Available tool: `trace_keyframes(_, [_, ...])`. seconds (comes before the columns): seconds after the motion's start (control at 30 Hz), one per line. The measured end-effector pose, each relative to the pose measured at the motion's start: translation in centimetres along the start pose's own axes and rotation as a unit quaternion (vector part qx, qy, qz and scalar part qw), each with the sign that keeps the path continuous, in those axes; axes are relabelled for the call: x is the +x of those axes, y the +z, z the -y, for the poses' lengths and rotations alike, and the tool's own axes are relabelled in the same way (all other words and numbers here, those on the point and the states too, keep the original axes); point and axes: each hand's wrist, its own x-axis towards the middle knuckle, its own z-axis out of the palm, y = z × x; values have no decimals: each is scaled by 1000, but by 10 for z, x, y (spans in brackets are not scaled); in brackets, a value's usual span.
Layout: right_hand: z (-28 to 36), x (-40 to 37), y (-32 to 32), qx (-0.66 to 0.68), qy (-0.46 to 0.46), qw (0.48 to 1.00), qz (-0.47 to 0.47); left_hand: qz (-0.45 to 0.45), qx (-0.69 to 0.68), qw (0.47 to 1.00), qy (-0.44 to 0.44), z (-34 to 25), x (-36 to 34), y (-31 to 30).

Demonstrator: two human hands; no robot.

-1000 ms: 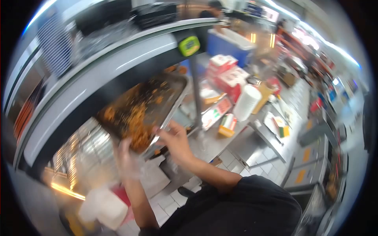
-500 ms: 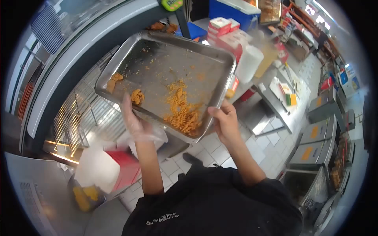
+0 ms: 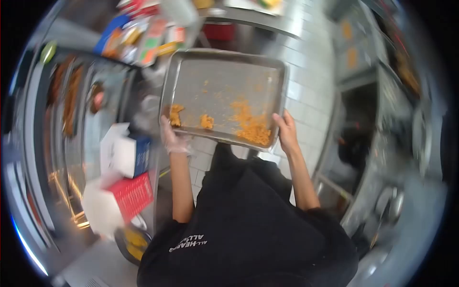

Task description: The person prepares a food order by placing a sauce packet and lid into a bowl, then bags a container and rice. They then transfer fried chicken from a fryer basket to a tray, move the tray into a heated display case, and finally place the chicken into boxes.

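Note:
Between my two hands I carry a metal tray (image 3: 224, 79) with a raised rim, held over the floor in front of me. Orange-brown fried crumbs (image 3: 251, 129) lie heaped in its near right corner. A small fried piece (image 3: 207, 121) rests near the front rim, and another fried chunk (image 3: 176, 115) sits in the near left corner. My left hand (image 3: 173, 138), in a clear plastic glove, is closed on the near left corner. Bare, my right hand (image 3: 287, 131) grips the right rim near the front, thumb on the edge.
At left, a display case (image 3: 71, 105) holds racks of food. Below it stand an open red-and-white box (image 3: 129, 196) and a blue-and-white box (image 3: 126, 155). A steel counter (image 3: 267, 19) runs across the top. Tiled floor (image 3: 306, 91) lies to the right, beside steel equipment (image 3: 354, 138).
My view has swung to the right, away from the display case. The tray has come away from the case, more level, with both hands still on it.

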Motion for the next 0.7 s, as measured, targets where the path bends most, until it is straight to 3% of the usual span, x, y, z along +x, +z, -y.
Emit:
trace_keyframes(0.03, [0,-16,-20,-38,-10,998,-56,46,17,999,-20,30,11,-4])
trace_keyframes(0.1, [-33,-38,-42,-41,71,985,-152,193,-36,974,-115,64,17,-3])
trace_keyframes(0.13, [-59,-41,-41,-58,23,986,-153,252,-85,947,-177,64,31,-9])
trace_keyframes(0.17, [-48,-54,-32,-94,-7,990,-110,230,-36,956,-180,57,27,-9])
trace_keyframes(0.2, [-41,-69,-41,-13,-31,993,-115,203,1,965,-166,70,5,5])
trace_keyframes(0.23, [-33,-80,-48,-16,-33,990,-136,216,10,960,-178,83,3,15])
trace_keyframes(0.3, [-26,-87,-59,-1,33,966,-257,251,45,952,-170,101,7,25])
trace_keyframes(0.37, [-43,-88,-85,-16,-92,967,-235,248,48,957,-140,123,-8,45])
trace_keyframes(0.47, [-38,-99,-87,-56,-58,974,-213,257,93,948,-162,121,-10,47])
trace_keyframes(0.53, [-43,-106,-79,-2,29,956,-292,273,72,941,-186,123,-5,53])
trace_keyframes(0.57, [-57,-117,-81,3,27,948,-316,289,87,933,-196,130,-4,54])
trace_keyframes(0.63, [-91,-126,-84,-60,67,883,-461,344,176,914,-128,152,19,65])
trace_keyframes(0.67, [-84,-141,-75,-33,43,894,-445,310,275,904,-102,163,23,73])
trace_keyframes(0.7, [-93,-155,-64,-16,37,868,-496,346,285,888,-104,172,18,83])
